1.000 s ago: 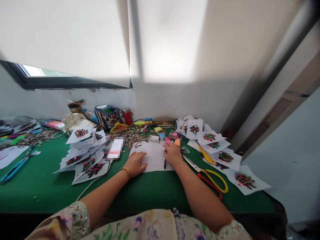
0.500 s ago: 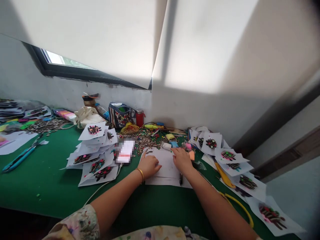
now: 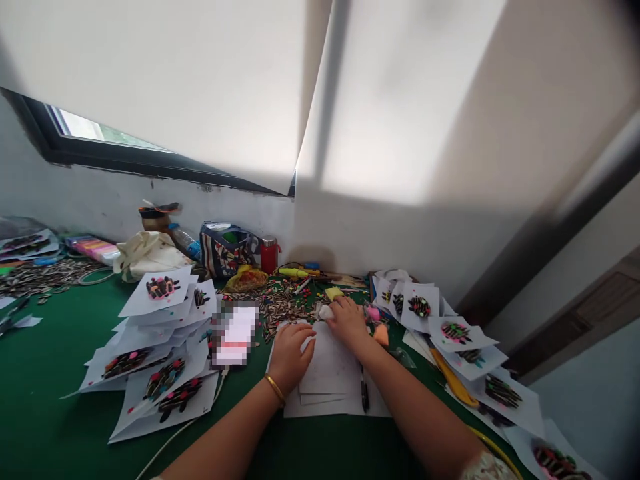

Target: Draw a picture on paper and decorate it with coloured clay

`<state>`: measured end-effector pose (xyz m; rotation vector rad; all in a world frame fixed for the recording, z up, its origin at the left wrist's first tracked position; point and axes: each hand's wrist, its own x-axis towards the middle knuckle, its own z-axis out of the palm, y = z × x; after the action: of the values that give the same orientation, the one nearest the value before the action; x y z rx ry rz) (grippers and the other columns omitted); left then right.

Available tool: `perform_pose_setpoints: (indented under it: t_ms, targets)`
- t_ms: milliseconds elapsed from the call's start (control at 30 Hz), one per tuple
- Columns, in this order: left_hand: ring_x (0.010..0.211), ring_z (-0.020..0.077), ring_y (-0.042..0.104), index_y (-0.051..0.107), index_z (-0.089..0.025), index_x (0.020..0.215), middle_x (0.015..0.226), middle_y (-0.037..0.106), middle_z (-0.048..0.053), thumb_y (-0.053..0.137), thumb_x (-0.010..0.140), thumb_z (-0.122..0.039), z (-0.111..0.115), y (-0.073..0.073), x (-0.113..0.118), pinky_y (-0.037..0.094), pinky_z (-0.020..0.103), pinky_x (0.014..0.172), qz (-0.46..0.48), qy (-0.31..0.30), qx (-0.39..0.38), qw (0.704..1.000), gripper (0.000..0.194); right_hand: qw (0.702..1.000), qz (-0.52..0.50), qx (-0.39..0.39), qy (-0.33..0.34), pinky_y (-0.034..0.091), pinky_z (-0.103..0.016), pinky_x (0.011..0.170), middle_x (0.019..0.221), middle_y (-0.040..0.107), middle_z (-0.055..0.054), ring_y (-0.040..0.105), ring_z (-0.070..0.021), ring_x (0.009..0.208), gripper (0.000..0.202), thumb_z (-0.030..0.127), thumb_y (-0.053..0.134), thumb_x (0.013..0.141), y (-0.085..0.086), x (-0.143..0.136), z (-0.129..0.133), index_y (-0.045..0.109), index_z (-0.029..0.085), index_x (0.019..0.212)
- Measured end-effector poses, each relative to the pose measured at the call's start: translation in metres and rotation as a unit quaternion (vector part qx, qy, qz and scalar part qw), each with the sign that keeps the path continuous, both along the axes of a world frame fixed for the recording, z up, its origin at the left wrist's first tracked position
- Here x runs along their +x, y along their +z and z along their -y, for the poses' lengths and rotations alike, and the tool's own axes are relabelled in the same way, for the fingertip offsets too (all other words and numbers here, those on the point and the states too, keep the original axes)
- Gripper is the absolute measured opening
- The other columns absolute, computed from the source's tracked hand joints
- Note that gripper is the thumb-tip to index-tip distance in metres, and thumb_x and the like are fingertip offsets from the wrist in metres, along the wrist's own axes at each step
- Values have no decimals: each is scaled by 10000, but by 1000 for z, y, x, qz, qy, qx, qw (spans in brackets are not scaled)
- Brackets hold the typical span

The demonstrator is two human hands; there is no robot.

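White paper sheets (image 3: 327,373) lie on the green table in front of me. My left hand (image 3: 294,357) rests on their left part, fingers curved and thumb apart, with nothing seen in it. My right hand (image 3: 349,322) reaches past their upper right edge, its fingertips by a white lump (image 3: 325,312) of soft material; whether they grip anything is hidden. Behind the lump is a yellow one (image 3: 333,293). Striped seeds (image 3: 286,300) are spread beyond the sheets. A black pen (image 3: 365,393) lies on the paper beside my right forearm.
Stacked papers with seed pictures (image 3: 160,317) stand at the left, beside a phone (image 3: 236,333) with a white cable. More such papers (image 3: 455,331) run down the right side. A patterned bag (image 3: 229,250) and a red bottle (image 3: 269,255) stand by the wall.
The view has shifted rightward and the table items appear lower. My right hand has moved forward and left to the white lump. My left hand stays over the sheets.
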<state>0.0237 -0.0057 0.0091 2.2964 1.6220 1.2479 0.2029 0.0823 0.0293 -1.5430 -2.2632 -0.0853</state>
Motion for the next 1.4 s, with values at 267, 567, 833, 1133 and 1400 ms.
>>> perform_pose_setpoints:
  t_ms: [267,567,833,1133,1400]
  targets:
    - [959,205,595,531,-206,1042,1033,597,70,520,901,-352,5,1,6,490,376,880,284,-90,-77,952,203,987,-133,-8,96,448,-343,904,1148,642,-72,588,-218,1037,392,217,607,818,10,10,76,541,215,1204]
    - [730,139,582,548,-183,939,852,575,16,510,891,-362,15,-1,25,510,281,669,333,-150,-176,914,189,965,-216,-66,134,463,-380,896,1099,623,-74,570,-239,1023,423,298,666,823,-9,27,99,562,237,1229]
    - [737,147,608,570,-179,871,795,603,9,609,805,-282,15,-2,27,510,289,708,356,-167,-263,881,129,959,-241,-16,145,452,-371,877,1028,622,-77,558,-236,984,193,261,581,878,-11,33,103,596,210,1064]
    - [883,213,670,693,-182,982,968,731,64,679,773,-402,14,-3,27,539,350,840,336,-147,-272,890,303,969,-206,-1,134,464,-386,878,1038,627,-84,561,-243,987,215,264,603,870,-17,29,101,595,209,1077]
    - [812,218,673,754,-183,928,891,760,37,688,744,-411,12,8,19,527,305,752,307,-133,-300,893,300,986,-98,59,124,470,-404,871,1076,610,-108,542,-271,1004,263,221,597,865,-8,14,99,600,199,1127]
